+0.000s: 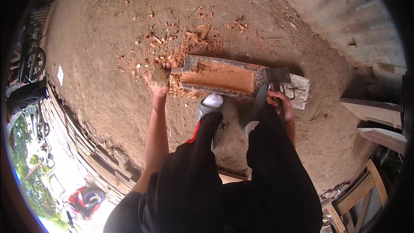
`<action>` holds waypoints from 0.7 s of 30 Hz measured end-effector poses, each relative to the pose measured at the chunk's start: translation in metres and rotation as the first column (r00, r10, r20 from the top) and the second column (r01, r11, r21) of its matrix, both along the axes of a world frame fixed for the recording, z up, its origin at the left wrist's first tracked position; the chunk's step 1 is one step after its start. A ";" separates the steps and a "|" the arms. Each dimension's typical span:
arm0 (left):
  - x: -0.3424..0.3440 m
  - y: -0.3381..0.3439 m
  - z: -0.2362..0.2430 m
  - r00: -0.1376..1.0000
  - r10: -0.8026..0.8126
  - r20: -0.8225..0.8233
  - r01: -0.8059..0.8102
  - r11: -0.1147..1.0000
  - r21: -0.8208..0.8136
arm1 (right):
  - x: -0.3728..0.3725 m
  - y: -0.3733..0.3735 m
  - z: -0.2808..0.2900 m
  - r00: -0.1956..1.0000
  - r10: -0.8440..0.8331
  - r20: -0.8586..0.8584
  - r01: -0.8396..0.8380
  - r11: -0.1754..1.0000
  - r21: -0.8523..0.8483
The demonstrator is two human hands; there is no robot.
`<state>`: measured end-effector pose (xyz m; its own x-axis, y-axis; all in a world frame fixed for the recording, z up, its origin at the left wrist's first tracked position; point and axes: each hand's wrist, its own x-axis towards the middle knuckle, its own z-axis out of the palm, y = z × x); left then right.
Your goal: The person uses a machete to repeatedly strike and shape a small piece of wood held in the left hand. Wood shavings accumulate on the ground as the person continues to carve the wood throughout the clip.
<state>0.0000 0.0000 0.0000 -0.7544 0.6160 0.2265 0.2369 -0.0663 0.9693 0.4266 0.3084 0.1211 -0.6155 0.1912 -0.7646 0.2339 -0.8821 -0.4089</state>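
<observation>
A long wooden block (220,77) lies across the ground in front of my feet, with a rectangular hollow of bare reddish wood in its upper face. Off its left end, my left hand (160,87) is raised, closed round a rough tan clump (160,74) that looks fibrous; its exact kind is unclear. Beside the right end, my right hand (281,102) grips the handle of a short chopping tool. Its broad dark metal head (276,75) is over that end of the block. A pale, worn board (301,91) sticks out from under the right end.
Reddish wood chips (189,45) litter the dirt floor (103,56) beyond and left of the block. Corrugated metal sheets (353,17) bound the far side. Timber pieces (379,116) lie at right. A red motorcycle (84,200) stands at lower left.
</observation>
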 end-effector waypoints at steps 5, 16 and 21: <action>0.089 0.097 0.099 0.937 -0.181 0.298 0.103 0.960 0.260 | 0.007 -0.014 0.009 0.996 0.064 0.064 -0.068 0.995 0.069; 0.059 0.067 0.058 0.951 0.263 -0.161 -0.268 0.963 -0.016 | 0.010 -0.003 0.010 0.998 0.052 0.044 -0.054 0.997 0.058; 0.044 0.037 0.049 0.852 0.116 -0.511 -0.177 0.982 -0.072 | 0.000 -0.002 0.010 0.996 0.060 0.062 -0.066 0.993 0.099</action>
